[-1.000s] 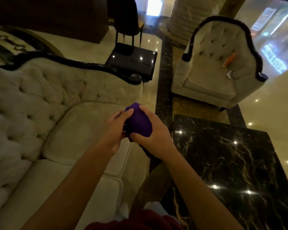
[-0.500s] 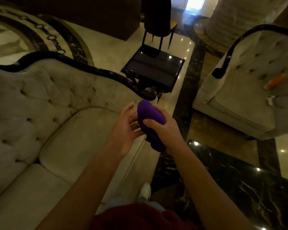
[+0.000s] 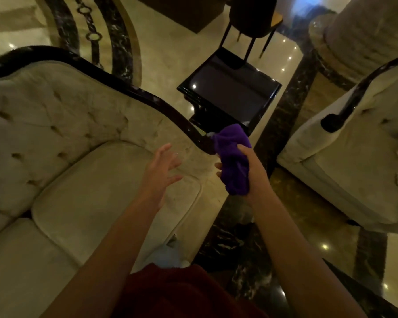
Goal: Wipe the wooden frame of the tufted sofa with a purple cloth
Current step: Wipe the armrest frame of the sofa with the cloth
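Note:
A cream tufted sofa [image 3: 62, 143] fills the left side. Its dark glossy wooden frame [image 3: 133, 90] runs along the top of the back and curls down to a scroll end near the middle. My right hand [image 3: 254, 173] grips a bunched purple cloth [image 3: 233, 161], whose upper end touches the scroll end of the frame. My left hand [image 3: 161, 171] hovers over the sofa's seat corner, fingers spread, holding nothing.
A glossy black side table [image 3: 230, 92] stands just beyond the sofa's end, with a dark chair [image 3: 251, 21] behind it. A cream tufted armchair [image 3: 354, 157] with dark trim sits at right. A dark marble table [image 3: 251, 271] lies below my right arm.
My left hand let go of the cloth and opened over the seat. My right hand carried the cloth forward to the scroll end of the frame. The view tilted down and left.

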